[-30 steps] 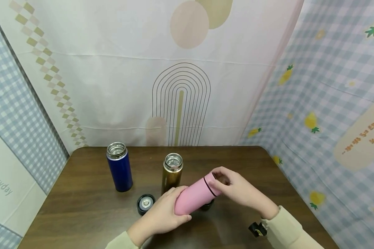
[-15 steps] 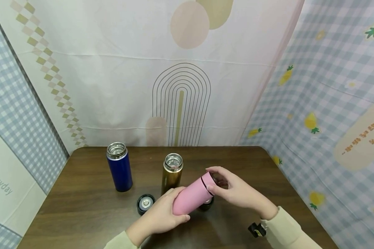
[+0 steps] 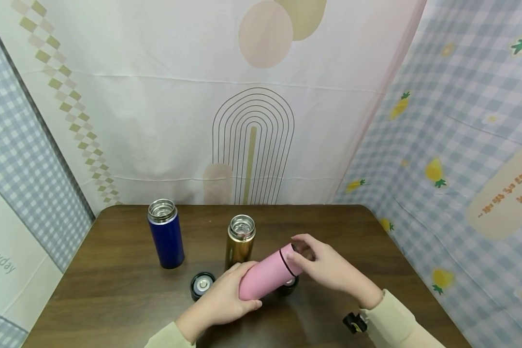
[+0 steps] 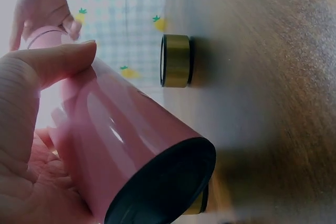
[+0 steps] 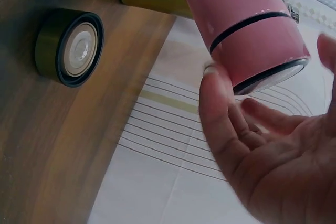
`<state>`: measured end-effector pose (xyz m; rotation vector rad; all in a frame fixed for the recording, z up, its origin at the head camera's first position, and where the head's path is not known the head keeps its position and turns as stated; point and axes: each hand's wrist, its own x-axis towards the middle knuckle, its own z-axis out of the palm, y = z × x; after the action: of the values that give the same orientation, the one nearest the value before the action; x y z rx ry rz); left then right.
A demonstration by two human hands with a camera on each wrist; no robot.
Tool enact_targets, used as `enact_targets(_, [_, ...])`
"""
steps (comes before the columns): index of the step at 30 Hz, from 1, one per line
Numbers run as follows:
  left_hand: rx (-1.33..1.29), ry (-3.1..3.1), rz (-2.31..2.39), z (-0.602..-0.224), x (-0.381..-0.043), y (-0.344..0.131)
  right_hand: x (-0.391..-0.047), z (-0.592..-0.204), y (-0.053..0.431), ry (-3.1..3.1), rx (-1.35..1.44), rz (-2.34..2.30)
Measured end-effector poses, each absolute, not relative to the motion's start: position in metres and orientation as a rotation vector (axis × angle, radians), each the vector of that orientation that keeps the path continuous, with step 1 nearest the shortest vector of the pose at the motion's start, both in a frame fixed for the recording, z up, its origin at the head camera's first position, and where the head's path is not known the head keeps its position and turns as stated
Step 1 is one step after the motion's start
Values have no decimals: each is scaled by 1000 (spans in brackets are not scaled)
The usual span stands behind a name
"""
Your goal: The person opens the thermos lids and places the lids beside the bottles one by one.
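Observation:
My left hand (image 3: 226, 296) grips the pink thermos bottle (image 3: 263, 275) around its lower body. The bottle is tilted above the table, its capped end up to the right; its dark base shows in the left wrist view. At the pink cap (image 5: 262, 48), my right hand (image 3: 326, 263) has loosely bent fingers. In the right wrist view a fingertip touches the cap's side, while the thumb stands apart from it. A thin dark band (image 5: 249, 24) separates cap and body. Behind the left hand stands an uncapped gold thermos bottle (image 3: 240, 244), partly hidden.
An uncapped blue thermos bottle (image 3: 167, 239) stands upright at the back left of the brown wooden table (image 3: 113, 299). One black-rimmed lid (image 3: 202, 285) lies beside the left hand. A gold-sided lid (image 5: 68, 48) sits behind the pink bottle. Patterned cloths (image 3: 156, 121) hang around the table.
The pink bottle and both hands have shifted slightly left. My right hand's fingers have turned and loosened around the cap. The other bottles and lids stay put.

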<state>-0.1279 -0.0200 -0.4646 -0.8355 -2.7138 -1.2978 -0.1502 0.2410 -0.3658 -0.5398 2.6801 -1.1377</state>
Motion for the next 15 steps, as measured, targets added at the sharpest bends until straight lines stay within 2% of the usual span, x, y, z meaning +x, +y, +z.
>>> enact_targets(4, [-855,-2713,-1258,-462,-125,-19,-149,-364,241,2679,-467,-1114])
enact_targets(11, [-850,-2715,-1294,-458,-124,-19,-148,-363,255,2466,-782,-1305])
enact_targets(15, [-845,-2719,-1327,-456,-122,-17,-147,-361,253,2551,-728,-1286])
